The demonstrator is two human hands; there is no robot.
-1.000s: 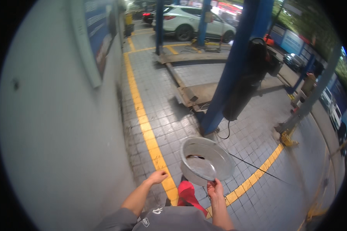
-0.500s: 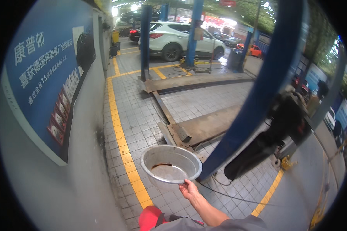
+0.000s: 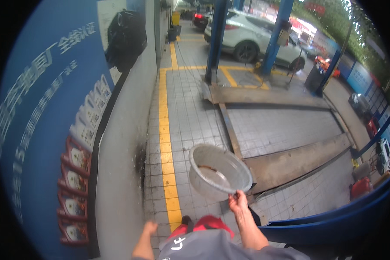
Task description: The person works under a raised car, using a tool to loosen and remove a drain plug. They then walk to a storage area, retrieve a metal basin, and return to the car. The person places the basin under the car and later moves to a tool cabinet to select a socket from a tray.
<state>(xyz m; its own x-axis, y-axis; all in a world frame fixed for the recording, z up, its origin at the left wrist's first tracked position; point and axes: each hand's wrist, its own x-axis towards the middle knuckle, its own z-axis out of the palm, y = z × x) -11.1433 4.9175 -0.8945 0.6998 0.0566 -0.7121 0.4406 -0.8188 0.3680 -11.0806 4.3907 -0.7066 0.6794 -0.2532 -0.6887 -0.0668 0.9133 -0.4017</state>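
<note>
A round grey basin (image 3: 219, 159) hangs in front of me above the tiled floor, tipped so that its inside faces me. A smear of dark liquid or residue shows across its bottom. My right hand (image 3: 239, 202) grips the near rim, with the fingers closed over the edge. Lower down and to the left, by the wall, my left hand (image 3: 150, 228) is apart from the basin. Motion blurs that hand, so its fingers are unclear.
A wall with a blue poster (image 3: 43, 117) runs along my left, beside a yellow floor line (image 3: 167, 151). Low lift platforms (image 3: 299, 167) lie ahead and right, with blue posts (image 3: 216, 39) rising near them. Farther back stands a white car (image 3: 247, 34); a blue curved beam (image 3: 325, 227) crosses the lower right.
The view has swung left and moved forward, past the near blue post. The basin is still in my right hand and tilts more. My left hand has come into view at the lower left.
</note>
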